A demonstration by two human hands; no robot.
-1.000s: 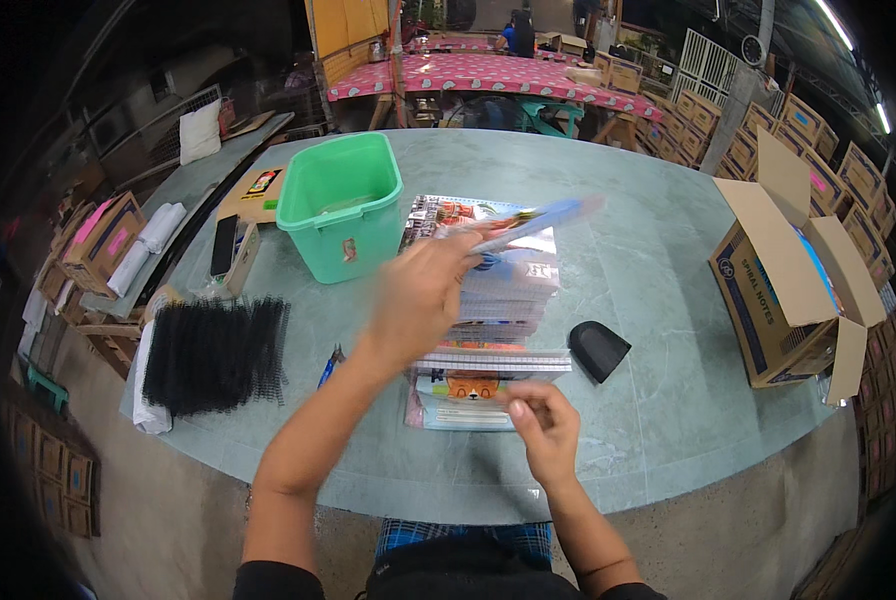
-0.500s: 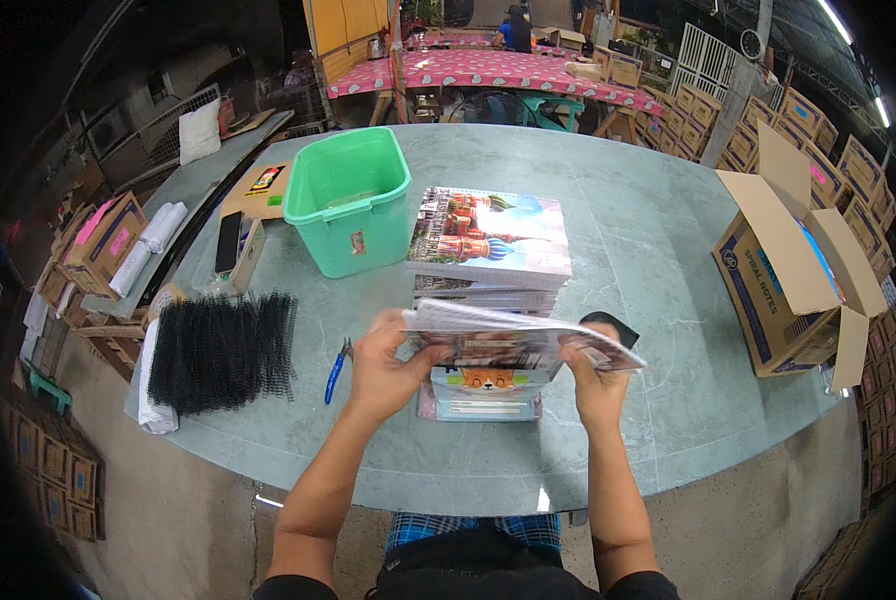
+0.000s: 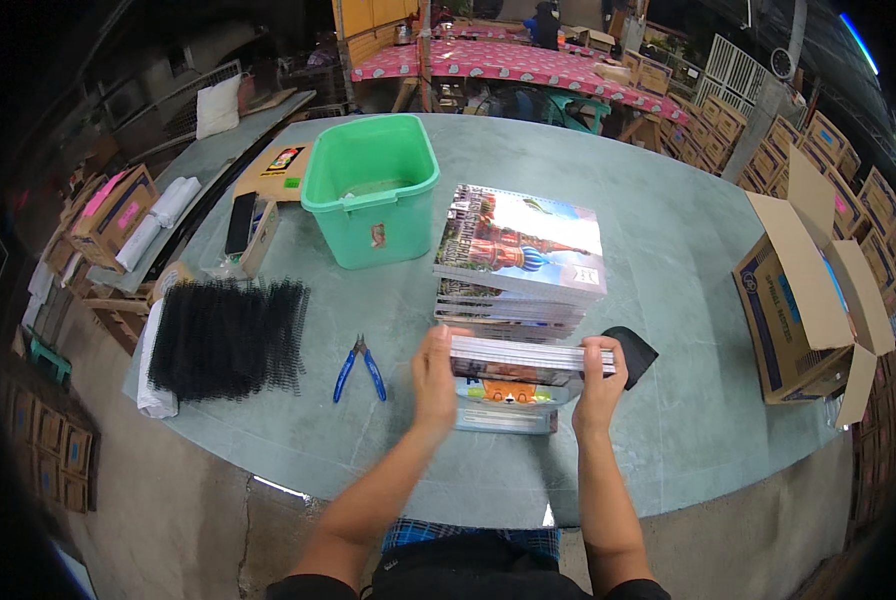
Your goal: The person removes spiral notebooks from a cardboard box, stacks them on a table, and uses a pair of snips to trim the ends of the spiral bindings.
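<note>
Between my left hand (image 3: 434, 382) and my right hand (image 3: 596, 388) is a thin stack of notebooks (image 3: 528, 352), gripped by its two ends with the page edges facing up. Below it, on the table, lies a notebook with an orange cartoon animal (image 3: 513, 393) on its cover, partly hidden by the held stack. Just beyond my hands rises a pile of spiral notebooks (image 3: 523, 240) with a colourful domed building on the top cover. A dark flat item (image 3: 638, 360) sits beside my right hand. Blue-handled nippers (image 3: 359, 372) lie with handles spread, left of my left hand.
Black spiral coils (image 3: 228, 340) are heaped at the left. A green bin (image 3: 370, 200) stands behind, near a phone (image 3: 240, 224). At the right is an open carton (image 3: 793, 300). Beyond the grey table (image 3: 668, 240) are a pink-covered table (image 3: 518, 68) and stacked boxes.
The held notebooks were tilted and fanned; now their edges are nearly flush and level. My left hand has moved right, uncovering the nippers. The whole view has shifted slightly.
</note>
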